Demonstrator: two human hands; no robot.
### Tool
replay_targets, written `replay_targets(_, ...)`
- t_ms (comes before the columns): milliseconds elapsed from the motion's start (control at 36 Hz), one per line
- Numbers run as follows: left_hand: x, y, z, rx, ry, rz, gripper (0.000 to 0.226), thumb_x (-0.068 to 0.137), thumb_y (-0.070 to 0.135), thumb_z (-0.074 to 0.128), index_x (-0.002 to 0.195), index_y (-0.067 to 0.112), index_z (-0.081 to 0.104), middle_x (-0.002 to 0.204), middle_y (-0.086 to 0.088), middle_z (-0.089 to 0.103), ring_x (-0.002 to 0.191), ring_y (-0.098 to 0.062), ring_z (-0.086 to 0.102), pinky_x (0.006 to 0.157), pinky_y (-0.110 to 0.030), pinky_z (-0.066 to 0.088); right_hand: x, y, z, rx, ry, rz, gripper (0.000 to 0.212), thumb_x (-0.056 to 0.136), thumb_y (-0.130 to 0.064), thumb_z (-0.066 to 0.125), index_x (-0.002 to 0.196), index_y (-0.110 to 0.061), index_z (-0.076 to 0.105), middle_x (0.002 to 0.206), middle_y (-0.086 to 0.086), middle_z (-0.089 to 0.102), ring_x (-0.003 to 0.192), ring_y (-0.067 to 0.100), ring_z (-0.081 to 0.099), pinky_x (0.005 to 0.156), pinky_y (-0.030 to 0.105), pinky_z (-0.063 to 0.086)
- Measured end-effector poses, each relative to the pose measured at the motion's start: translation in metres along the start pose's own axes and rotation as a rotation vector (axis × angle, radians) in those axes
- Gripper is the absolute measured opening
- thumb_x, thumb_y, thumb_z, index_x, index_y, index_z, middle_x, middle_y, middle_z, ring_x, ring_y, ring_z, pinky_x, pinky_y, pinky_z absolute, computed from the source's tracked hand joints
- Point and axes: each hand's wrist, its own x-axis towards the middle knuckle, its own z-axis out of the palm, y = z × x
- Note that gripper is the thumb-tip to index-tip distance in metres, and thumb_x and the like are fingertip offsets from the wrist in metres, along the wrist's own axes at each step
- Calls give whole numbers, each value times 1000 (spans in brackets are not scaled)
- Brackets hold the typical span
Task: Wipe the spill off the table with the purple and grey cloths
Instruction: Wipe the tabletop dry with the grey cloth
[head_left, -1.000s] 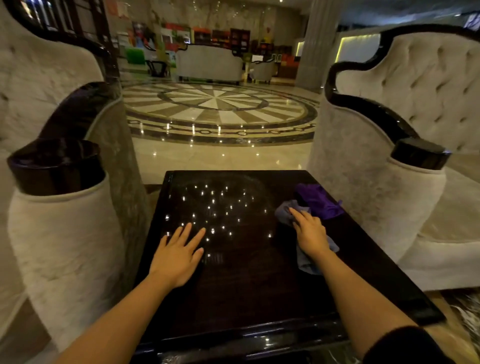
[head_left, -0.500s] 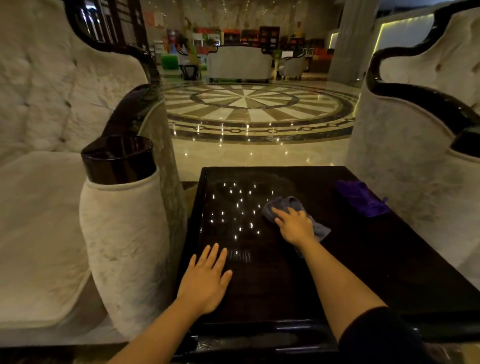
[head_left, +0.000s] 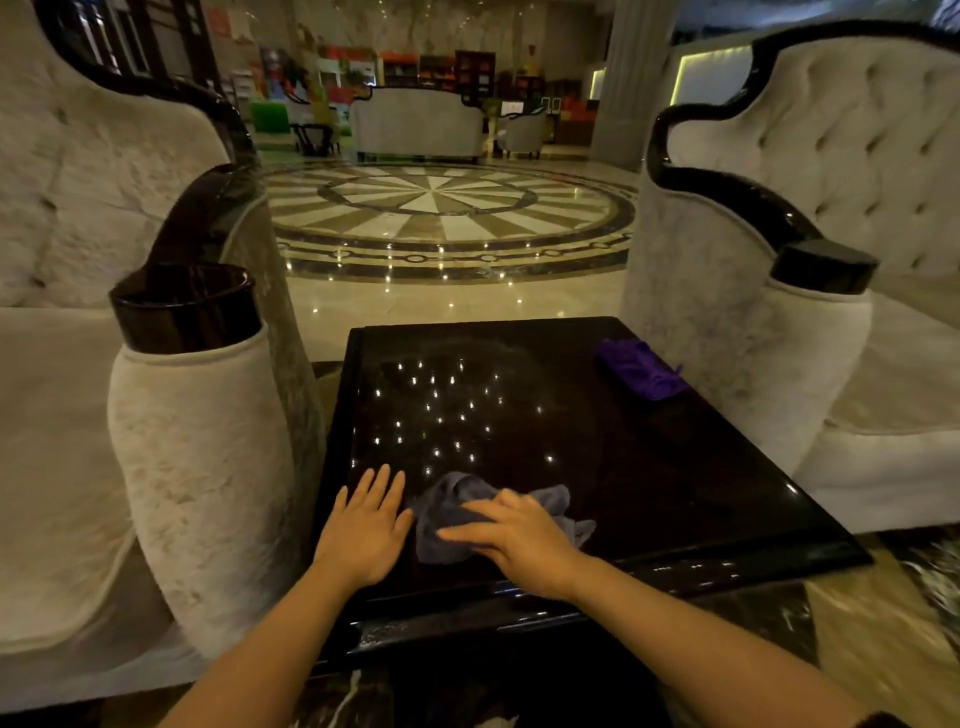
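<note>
A dark glossy table fills the middle of the view. My right hand presses flat on the crumpled grey cloth near the table's front left. My left hand lies flat on the tabletop just left of that cloth, fingers spread and holding nothing. The purple cloth lies bunched at the far right edge, untouched. A faint hazy smear shows on the far middle of the surface among light reflections.
A pale tufted armchair stands close on the left, its dark-capped arm beside the table. A matching armchair stands close on the right. Polished patterned floor lies beyond the table's far edge.
My right hand has dragged the grey cloth from the right middle of the table toward the front left, beside my left hand. The purple cloth stayed put. The view shifted.
</note>
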Motion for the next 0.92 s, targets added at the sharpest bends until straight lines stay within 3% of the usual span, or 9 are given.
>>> replay_targets(139, 1, -1, -2, -13, -6, 5, 57, 99, 41, 18, 147, 18, -1, 159, -3, -4, 145, -19, -7, 118, -40, 1, -43, -25, -5, 2, 12, -14, 49, 85, -23, 27, 126, -34, 53, 139, 4, 51, 110, 32, 48, 95, 37, 32)
replay_targets(195, 2, -1, -2, -11, -2, 8, 57, 99, 41, 18, 147, 18, -1, 159, -3, -4, 145, -19, -6, 118, -40, 1, -55, -30, -9, 11, -36, -82, 45, 89, -21, 32, 126, -32, 53, 141, 1, 47, 112, 31, 45, 94, 35, 28)
replay_targets(306, 1, -2, -3, -27, -2, 6, 57, 99, 43, 17, 147, 19, -1, 159, -3, -4, 145, -19, -7, 118, -40, 0, -65, -23, -31, 45, 2, -125, 41, 85, -8, 43, 120, -22, 60, 133, 9, 56, 105, 36, 53, 90, 43, 40)
replay_targets(417, 1, -3, -2, -29, -3, 6, 57, 99, 43, 16, 147, 19, -2, 158, -3, -6, 145, -19, -8, 118, -39, -1, -47, 16, -64, 105, 226, 89, 44, 85, 2, 46, 121, -19, 59, 135, 14, 52, 113, 36, 49, 96, 45, 38)
replay_targets(612, 3, -6, 0, -21, 7, 7, 57, 99, 44, 17, 147, 20, -2, 158, -2, -5, 145, -18, -7, 118, -38, -1, 5, 107, -95, -50, 398, 349, 38, 94, -13, 43, 130, -24, 50, 138, 10, 49, 114, 35, 46, 92, 45, 40)
replay_targets(723, 5, -7, 2, -11, -2, 9, 56, 99, 43, 17, 147, 21, -2, 158, -2, -5, 145, -17, -7, 118, -38, -1, 19, 148, -79, -80, 303, 534, 43, 97, -27, 37, 139, -22, 34, 148, 9, 36, 125, 37, 38, 99, 46, 37)
replay_targets(834, 7, -8, 3, -15, 7, 3, 56, 99, 43, 18, 147, 22, -2, 158, -1, -6, 145, -17, -8, 118, -37, -2, 22, 170, -56, 27, 82, 751, 53, 95, -46, 30, 144, -32, 16, 158, 7, 12, 140, 37, 16, 113, 47, 19)
replay_targets(918, 7, -7, 5, -14, 15, 5, 56, 99, 43, 18, 147, 22, -1, 158, -1, -5, 145, -16, -8, 118, -37, -2, 21, 170, -44, 30, 74, 816, 53, 94, -51, 29, 143, -36, 16, 158, 6, 11, 141, 37, 12, 115, 48, 12)
